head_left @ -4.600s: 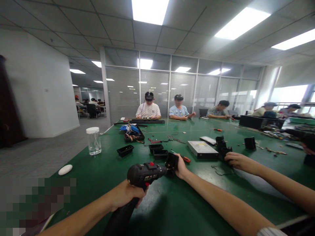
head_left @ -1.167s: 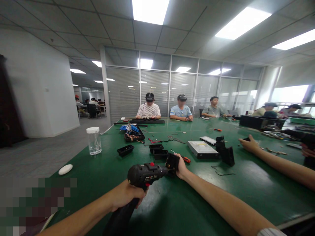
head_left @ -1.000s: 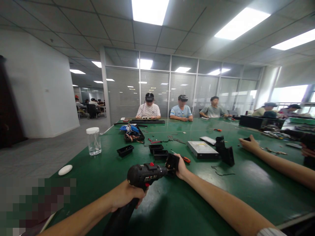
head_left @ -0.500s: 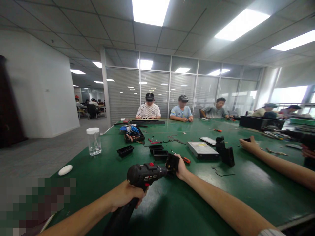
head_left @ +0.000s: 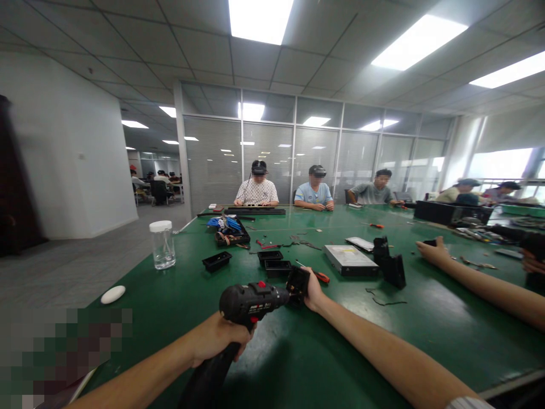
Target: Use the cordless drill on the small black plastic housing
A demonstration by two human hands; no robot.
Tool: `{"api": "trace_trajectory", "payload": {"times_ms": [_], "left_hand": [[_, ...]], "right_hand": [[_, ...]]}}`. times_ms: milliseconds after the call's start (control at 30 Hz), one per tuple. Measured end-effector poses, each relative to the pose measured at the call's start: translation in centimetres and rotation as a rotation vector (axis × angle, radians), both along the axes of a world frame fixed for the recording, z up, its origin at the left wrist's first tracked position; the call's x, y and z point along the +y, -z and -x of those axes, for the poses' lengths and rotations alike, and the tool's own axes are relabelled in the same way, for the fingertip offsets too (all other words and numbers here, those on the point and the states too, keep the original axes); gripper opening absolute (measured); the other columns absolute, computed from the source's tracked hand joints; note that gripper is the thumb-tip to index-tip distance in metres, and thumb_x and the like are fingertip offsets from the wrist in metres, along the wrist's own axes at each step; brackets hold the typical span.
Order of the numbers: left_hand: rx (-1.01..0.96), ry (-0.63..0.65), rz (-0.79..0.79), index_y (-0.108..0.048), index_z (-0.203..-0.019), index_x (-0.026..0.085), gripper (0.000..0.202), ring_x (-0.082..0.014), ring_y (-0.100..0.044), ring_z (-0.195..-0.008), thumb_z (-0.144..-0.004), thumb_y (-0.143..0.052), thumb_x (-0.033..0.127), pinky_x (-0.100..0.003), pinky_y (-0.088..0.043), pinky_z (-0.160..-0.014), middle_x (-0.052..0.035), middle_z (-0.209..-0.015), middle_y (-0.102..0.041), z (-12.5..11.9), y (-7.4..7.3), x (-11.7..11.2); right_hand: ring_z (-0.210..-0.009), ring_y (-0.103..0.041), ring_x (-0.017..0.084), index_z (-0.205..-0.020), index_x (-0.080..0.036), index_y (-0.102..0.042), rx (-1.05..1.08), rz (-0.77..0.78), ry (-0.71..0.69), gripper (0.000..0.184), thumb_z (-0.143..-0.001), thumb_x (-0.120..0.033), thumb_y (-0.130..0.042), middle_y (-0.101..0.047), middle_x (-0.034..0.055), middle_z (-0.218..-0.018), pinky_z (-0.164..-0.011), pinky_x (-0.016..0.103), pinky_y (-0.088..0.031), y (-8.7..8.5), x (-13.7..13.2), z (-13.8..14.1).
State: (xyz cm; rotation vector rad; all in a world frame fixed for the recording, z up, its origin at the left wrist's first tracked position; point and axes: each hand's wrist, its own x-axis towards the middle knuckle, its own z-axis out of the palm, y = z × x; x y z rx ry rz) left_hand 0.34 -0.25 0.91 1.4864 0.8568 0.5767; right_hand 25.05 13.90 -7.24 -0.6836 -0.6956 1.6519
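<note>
My left hand (head_left: 217, 341) is shut around the grip of a black cordless screwdriver (head_left: 251, 301) with red trim, its nose pointing right and away. The nose meets a small black plastic part (head_left: 298, 279), which my right hand (head_left: 314, 292) holds on the green table (head_left: 298, 363). A red-handled screwdriver (head_left: 322, 276) lies just beyond my right hand.
A co-worker's hand (head_left: 432, 250) reaches in from the right onto a small black piece. A silver drive (head_left: 349, 258) and a black bracket (head_left: 390, 266) lie beyond. Black trays (head_left: 275, 262), a clear jar (head_left: 162, 244) and a white oval object (head_left: 113, 293) stand to the left. Several people sit at the far end.
The co-worker's hand left the black bracket by the drive and moved to the far right. A person at the far end sat up. My hands and the screwdriver stayed put.
</note>
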Motion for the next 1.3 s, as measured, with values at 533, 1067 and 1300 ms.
{"api": "trace_trajectory", "payload": {"times_ms": [533, 1067, 1300], "left_hand": [[0.002, -0.055, -0.020, -0.055, -0.069, 0.012, 0.016, -0.0105, -0.042, -0.046, -0.056, -0.045, 0.011, -0.024, -0.033, -0.046, 0.0012, -0.052, -0.047, -0.13, 0.06, -0.17], [0.015, -0.034, -0.034, -0.054, -0.066, 0.012, 0.013, -0.0104, -0.040, -0.046, -0.057, -0.043, 0.012, -0.023, -0.033, -0.046, 0.0017, -0.050, -0.046, -0.15, -0.04, -0.32], [0.005, -0.029, -0.022, -0.054, -0.068, 0.012, 0.014, -0.0101, -0.041, -0.047, -0.058, -0.044, 0.011, -0.023, -0.033, -0.046, 0.0017, -0.052, -0.046, -0.16, -0.04, -0.23]], "right_hand": [[-0.054, -0.056, 0.016, -0.069, -0.017, -0.056, 0.017, -0.023, 0.049, 0.023, -0.070, -0.038, -0.046, -0.059, 0.0002, -0.055, -0.051, 0.027, -0.043, 0.46, 0.39, 0.07], [-0.056, -0.057, 0.018, -0.072, -0.016, -0.057, 0.002, -0.007, -0.009, 0.027, -0.072, -0.039, -0.042, -0.059, 0.0030, -0.058, -0.053, 0.029, -0.044, -0.12, -0.20, 0.01], [-0.058, -0.058, 0.018, -0.073, -0.014, -0.059, 0.025, -0.044, -0.108, 0.032, -0.073, -0.040, -0.040, -0.062, 0.0063, -0.065, -0.055, 0.031, -0.045, 0.07, 0.10, -0.23]]}}
